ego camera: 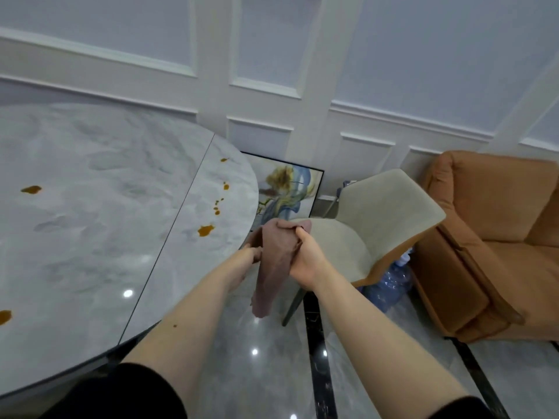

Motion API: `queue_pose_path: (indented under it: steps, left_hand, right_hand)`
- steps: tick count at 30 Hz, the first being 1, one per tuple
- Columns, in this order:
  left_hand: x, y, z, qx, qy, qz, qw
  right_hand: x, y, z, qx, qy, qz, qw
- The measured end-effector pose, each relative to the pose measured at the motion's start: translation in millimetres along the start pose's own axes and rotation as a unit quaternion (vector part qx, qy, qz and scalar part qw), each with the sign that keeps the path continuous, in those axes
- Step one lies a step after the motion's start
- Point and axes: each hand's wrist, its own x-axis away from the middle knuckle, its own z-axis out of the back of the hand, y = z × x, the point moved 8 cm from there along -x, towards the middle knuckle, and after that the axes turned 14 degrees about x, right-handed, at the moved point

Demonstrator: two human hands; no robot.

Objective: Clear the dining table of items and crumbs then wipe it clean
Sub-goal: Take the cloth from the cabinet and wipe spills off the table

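A brown cloth (273, 261) hangs in the air just off the right edge of the grey marble dining table (90, 237). My right hand (305, 261) grips its upper part from the right. My left hand (251, 255) holds the cloth from the left and is mostly hidden behind it. Orange-brown spills lie on the tabletop: a large blot (205, 229) near the right edge, small drops (222, 196) above it, one (31, 189) at the left and one (4, 316) at the frame's left edge.
A beige chair (378, 219) stands right of the table, just behind the cloth. An orange sofa (499, 237) is further right. A framed painting (284, 189) leans on the panelled wall. A blue water jug (390, 282) lies under the chair on the glossy floor.
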Motion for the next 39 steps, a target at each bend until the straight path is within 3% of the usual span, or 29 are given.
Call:
queue_pose_path:
  steps: [5,9,16,20,23,27,31,34,35,39]
  left_hand:
    - [-69.9,40.8,-20.1,0.045,-0.004,-0.023,0.999]
    - [-110.7,71.8,-24.7,0.019,0.017,-0.06,0.998]
    - [-196.8,122.5,-7.3,-0.057,0.159,-0.166,0.971]
    - [-230.6,167.5,-10.5,-0.063,0.247,-0.225,0.94]
    - [-252.4,190.5,-0.5,-0.058,0.308,-0.247,0.917]
    - [-284.6,211.4,15.5,-0.07,0.347,-0.249,0.901]
    - [-321.7,232.5,38.9,-0.061,0.371,-0.242,0.894]
    - [-352.5,246.8,58.8,-0.07,0.374,-0.232,0.895]
    - [-363.6,253.3,64.7,-0.084,0.378,-0.234,0.892]
    - [-403.6,279.8,89.6,-0.107,0.402,-0.241,0.877]
  right_hand:
    - [-48.5,-57.5,9.0,0.041,0.039,0.027,0.998]
    - [-87.3,-98.7,21.6,0.068,0.045,0.037,0.996]
    - [-178.3,-153.5,45.2,0.135,0.033,0.018,0.99]
    - [-242.0,-192.8,76.4,0.324,0.114,-0.005,0.939]
    - [-279.8,-229.1,89.1,0.386,0.181,-0.016,0.905]
    - [-327.0,-266.2,66.8,0.414,0.131,0.051,0.899]
    - [-369.7,-273.8,26.1,0.588,0.039,0.081,0.804]
    - [-407.5,-280.8,-1.4,0.712,0.035,0.116,0.692]
    - [-421.1,-287.4,-11.9,0.724,0.055,0.147,0.672]
    - [-471.8,-312.9,-33.9,0.707,0.117,0.179,0.674]
